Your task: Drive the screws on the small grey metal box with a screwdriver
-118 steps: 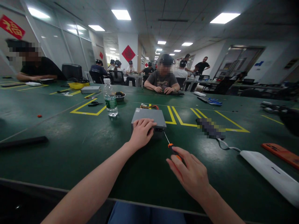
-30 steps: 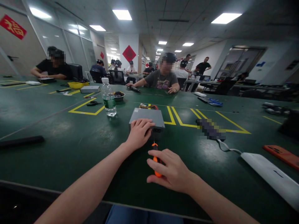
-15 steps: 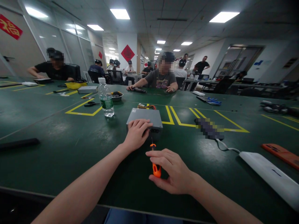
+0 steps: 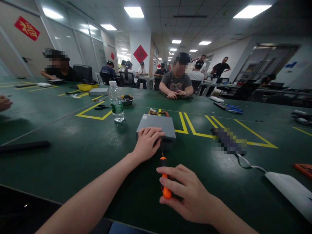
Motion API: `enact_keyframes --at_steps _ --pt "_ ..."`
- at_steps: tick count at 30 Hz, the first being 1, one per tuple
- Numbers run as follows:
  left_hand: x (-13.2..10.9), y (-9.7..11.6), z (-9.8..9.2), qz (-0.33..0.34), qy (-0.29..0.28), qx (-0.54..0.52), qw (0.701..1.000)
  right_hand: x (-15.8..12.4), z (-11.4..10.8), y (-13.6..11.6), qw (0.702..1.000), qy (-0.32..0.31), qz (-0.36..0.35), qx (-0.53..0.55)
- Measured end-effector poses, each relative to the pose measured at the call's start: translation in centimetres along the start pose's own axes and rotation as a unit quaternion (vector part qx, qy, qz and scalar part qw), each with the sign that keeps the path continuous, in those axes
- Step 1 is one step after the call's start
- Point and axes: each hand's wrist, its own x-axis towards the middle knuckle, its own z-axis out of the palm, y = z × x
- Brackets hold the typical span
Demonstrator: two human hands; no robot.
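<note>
A grey metal computer power supply unit lies on the green table in front of me, with a bundle of coloured wires at its far side. My left hand grips its near left part, fingers over the top and thumb by the front face. My right hand has an orange and black screwdriver between thumb and fingertips. The screwdriver's thin shaft points away from me to the unit's front face, below the socket. Whether its tip sits in a screw is too small to tell.
Left of the unit stands a water bottle, with a metal bowl behind it. A black bar lies at the left. To the right are a white power bank-like block with a cable and an orange phone case. Co-workers sit across the table.
The view has swung slightly left. My right fingers have shifted on the screwdriver handle, which has turned. Across the table, a co-worker's hands have come together; another person's hand appears at the left edge.
</note>
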Motion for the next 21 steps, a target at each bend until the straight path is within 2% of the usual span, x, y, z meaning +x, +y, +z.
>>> enact_keyframes --at_steps 6,9,17,21 --pt "0.0 0.1 -0.2 -0.001 -0.007 -0.003 1.0 0.0 0.1 -0.2 0.996 -0.046 0.061 0.035" --pt "-0.1 0.0 -0.2 -0.001 -0.007 0.0 1.0 -0.3 -0.5 0.1 0.995 -0.083 0.04 0.039" --pt "0.0 0.0 -0.1 -0.003 -0.007 0.007 1.0 -0.2 0.0 0.3 1.0 -0.002 -0.004 0.013" --pt "-0.1 0.0 -0.1 -0.004 -0.009 0.011 1.0 -0.2 0.0 0.3 0.997 -0.01 0.048 0.055"
